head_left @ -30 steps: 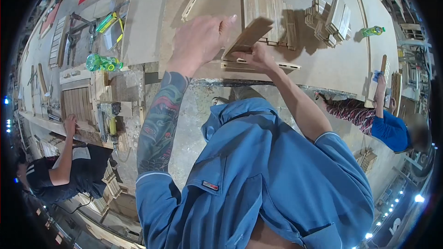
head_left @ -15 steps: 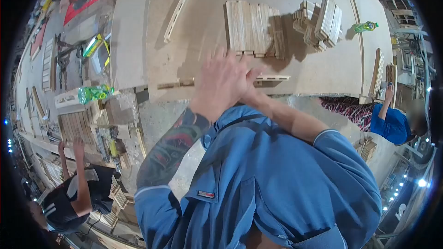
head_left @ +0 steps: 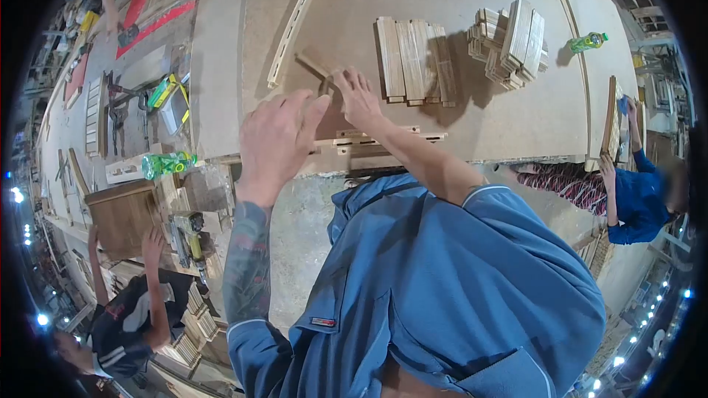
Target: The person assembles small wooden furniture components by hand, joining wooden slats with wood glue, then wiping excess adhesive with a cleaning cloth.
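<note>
My left hand [head_left: 279, 144] is raised over the table's near edge, fingers slightly bent and apart, with nothing visible in it. Farther in, my right hand [head_left: 359, 99] reaches across the tabletop, its fingertips on the end of a thin wooden strip [head_left: 313, 65] that points to the far left. The exact grip is partly hidden. Right of this hand, several wooden slats [head_left: 414, 63] lie side by side with small gaps. Below my right forearm, narrow slotted wooden strips [head_left: 354, 144] lie along the near edge.
A crossed stack of wooden pieces [head_left: 509, 40] stands right of the slats, with a green bottle [head_left: 588, 42] beyond. A long slotted strip [head_left: 299, 18] lies at the back left. Another bottle [head_left: 168, 165] stands left. Co-workers [head_left: 136, 317] [head_left: 640, 195] work on both sides.
My hands were together and have separated, the left moving left, the right showing with a thin strip. The slats look spread apart. The left co-worker's wooden panel is now raised.
</note>
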### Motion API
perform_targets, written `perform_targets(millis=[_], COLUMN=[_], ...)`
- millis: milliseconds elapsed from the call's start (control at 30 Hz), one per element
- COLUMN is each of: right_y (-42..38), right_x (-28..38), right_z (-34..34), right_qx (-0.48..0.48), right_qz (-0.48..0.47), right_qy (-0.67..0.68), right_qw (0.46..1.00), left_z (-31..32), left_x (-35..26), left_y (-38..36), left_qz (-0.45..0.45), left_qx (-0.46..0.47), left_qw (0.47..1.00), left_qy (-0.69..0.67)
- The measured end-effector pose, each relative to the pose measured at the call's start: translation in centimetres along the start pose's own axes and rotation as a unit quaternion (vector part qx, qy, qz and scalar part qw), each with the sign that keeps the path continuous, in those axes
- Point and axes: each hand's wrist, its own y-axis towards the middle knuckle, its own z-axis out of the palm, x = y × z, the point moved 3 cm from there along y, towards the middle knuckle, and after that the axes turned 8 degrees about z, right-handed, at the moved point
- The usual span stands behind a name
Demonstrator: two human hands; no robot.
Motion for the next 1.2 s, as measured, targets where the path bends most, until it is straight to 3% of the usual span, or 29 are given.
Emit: perform_targets(millis=[33,133,167,267,367,600,867,900,1000,1033,1100,1200], right_y=[-0.3,0.2,1.2,-0.9,-4.6,-8.4,-10.5,-11.2,-11.0,-10.8,-10.7,-10.5], right_x=[0.5,0.7,-1.5,-2.1,-1.3,0.4,2.3,3.9,2.8,2.8,0.6,-0.4], right_z=[-0.4,-2.8,-1.7,-3.6,-6.0,-6.4,-6.0,-7.5,-5.9,-6.1,-2.8,-1.7], right_qx=[-0.06,0.132,0.152,0.033,0.126,0.143,0.025,-0.001,-0.025,-0.014,-0.006,0.067], right_qz=[0.024,0.22,0.184,0.17,0.145,0.04,-0.105,-0.103,-0.124,-0.101,-0.097,-0.057], right_qy=[-0.038,0.021,0.163,0.414,0.475,0.395,0.184,0.224,0.17,0.163,0.226,0.388], right_qw=[0.997,0.966,0.957,0.894,0.859,0.907,0.977,0.969,0.977,0.981,0.969,0.917], left_z=[0.1,0.2,0.1,0.0,0.6,0.4,0.0,0.0,0.0,0.4,1.9,4.5], left_x=[0.0,-0.5,-0.5,-0.4,0.2,0.0,0.1,0.0,-1.6,-2.8,-5.8,-7.2], left_y=[-0.2,-0.9,-0.9,-0.9,-0.7,-1.3,-1.5,-1.4,-0.3,0.3,1.6,1.2], left_qz=[-0.015,-0.057,-0.064,-0.077,-0.068,-0.04,-0.068,-0.069,-0.025,0.03,0.138,0.096], left_qx=[0.011,0.037,0.04,0.042,0.044,0.041,0.044,0.035,-0.027,-0.05,-0.103,0.021], left_qw=[1.0,0.998,0.997,0.996,0.997,0.998,0.997,0.997,0.996,0.994,0.98,0.993], left_qy=[0.005,0.011,0.007,0.012,0.013,-0.003,-0.018,-0.03,-0.08,-0.088,-0.103,0.07])
